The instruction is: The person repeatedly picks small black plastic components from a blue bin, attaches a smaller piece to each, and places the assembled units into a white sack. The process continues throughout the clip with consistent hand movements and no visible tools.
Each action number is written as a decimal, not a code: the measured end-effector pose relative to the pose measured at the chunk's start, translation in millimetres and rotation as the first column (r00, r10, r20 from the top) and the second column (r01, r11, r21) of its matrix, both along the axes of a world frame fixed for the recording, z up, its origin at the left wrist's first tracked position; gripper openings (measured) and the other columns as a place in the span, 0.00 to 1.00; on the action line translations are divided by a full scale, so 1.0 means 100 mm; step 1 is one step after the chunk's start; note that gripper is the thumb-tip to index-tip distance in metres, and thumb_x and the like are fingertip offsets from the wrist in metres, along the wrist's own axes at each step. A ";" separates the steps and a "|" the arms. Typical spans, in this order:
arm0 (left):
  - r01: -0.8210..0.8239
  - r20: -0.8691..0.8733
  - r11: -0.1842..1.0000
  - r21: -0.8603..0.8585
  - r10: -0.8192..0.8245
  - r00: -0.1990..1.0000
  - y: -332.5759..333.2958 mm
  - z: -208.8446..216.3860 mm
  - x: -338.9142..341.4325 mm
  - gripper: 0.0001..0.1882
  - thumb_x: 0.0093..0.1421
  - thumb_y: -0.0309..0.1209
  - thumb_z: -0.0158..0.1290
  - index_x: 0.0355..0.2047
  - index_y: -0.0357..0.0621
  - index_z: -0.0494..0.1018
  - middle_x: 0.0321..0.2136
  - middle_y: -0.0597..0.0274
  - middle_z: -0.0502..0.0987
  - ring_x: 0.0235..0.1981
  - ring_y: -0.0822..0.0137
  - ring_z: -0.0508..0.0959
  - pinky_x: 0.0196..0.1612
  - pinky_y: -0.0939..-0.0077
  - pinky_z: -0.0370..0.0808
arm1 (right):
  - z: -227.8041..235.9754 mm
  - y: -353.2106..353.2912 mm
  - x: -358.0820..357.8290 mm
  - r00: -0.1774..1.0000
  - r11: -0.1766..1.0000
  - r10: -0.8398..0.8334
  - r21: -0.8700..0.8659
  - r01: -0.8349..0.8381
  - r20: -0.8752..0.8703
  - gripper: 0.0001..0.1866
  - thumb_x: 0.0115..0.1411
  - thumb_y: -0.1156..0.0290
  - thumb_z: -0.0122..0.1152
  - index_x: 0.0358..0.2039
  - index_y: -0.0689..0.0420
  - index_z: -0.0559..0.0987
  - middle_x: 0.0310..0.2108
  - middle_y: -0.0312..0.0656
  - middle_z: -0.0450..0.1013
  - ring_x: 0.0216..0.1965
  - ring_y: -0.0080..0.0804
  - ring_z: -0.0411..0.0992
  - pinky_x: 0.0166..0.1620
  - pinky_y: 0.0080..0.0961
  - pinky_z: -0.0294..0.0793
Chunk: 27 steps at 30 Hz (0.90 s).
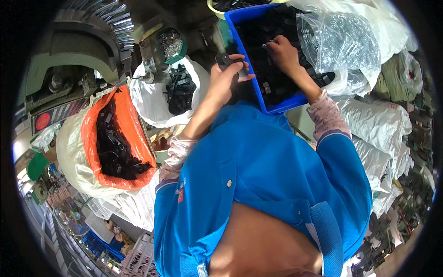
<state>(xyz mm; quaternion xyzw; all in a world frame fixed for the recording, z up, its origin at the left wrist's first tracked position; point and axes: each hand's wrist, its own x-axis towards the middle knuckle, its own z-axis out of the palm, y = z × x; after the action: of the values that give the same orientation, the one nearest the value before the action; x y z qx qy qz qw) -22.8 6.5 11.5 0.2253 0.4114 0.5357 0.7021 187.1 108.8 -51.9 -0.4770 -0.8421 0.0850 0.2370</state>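
Note:
My left hand (226, 78) is closed round a dark plastic part (230, 63) with a round hole at one end, held just left of a blue bin (255, 90). Over the bin, my right hand (282, 51) is pinched on a small shiny piece (266, 45), too small to name. Black parts fill the bin below it, mostly lost in shadow. A clear plastic bag (339, 41) of small shiny pieces rests on the bin's right side.
To the left stand a white-lined container (200, 76) and an orange-lined sack (143, 143), both with black parts. A green bin (177, 56) holds small metal pieces. A machine (69, 64) is at far left; white sacks (374, 124) are stacked right.

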 end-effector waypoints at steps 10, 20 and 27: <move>0.131 -0.435 0.950 0.284 0.006 0.900 0.22 0.12 0.23 0.14 0.52 0.22 0.59 0.39 0.38 0.69 0.38 0.57 0.78 0.33 0.73 0.76 0.35 0.78 0.75 | 0.66 -0.53 0.15 0.426 0.337 -0.666 -0.756 -0.561 -0.613 0.11 0.60 0.66 0.57 0.36 0.61 0.77 0.26 0.35 0.72 0.24 0.17 0.66 0.24 0.10 0.62; 0.023 -0.278 0.999 0.028 -0.014 0.960 0.26 0.10 0.29 0.11 0.52 0.24 0.59 0.35 0.38 0.71 0.30 0.58 0.78 0.29 0.69 0.78 0.31 0.76 0.77 | 0.64 -0.74 0.11 0.728 0.801 -0.226 -0.549 -0.238 -0.647 0.09 0.55 0.76 0.61 0.37 0.60 0.78 0.32 0.38 0.73 0.30 0.26 0.72 0.33 0.19 0.71; 0.031 -0.205 0.992 -0.119 -0.055 0.977 0.31 0.10 0.27 0.12 0.53 0.24 0.59 0.37 0.38 0.71 0.30 0.56 0.78 0.31 0.66 0.79 0.30 0.74 0.77 | 0.90 -0.71 0.21 0.902 0.936 -0.122 -0.351 -0.034 -0.413 0.19 0.50 0.81 0.61 0.45 0.57 0.75 0.37 0.43 0.72 0.36 0.36 0.74 0.34 0.25 0.74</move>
<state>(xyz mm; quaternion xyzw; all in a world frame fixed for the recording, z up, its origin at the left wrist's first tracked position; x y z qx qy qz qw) 3.7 37.2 21.8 0.2481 0.5076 0.4693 0.6786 207.9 37.6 37.6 -0.5003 -0.7294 0.3306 0.3294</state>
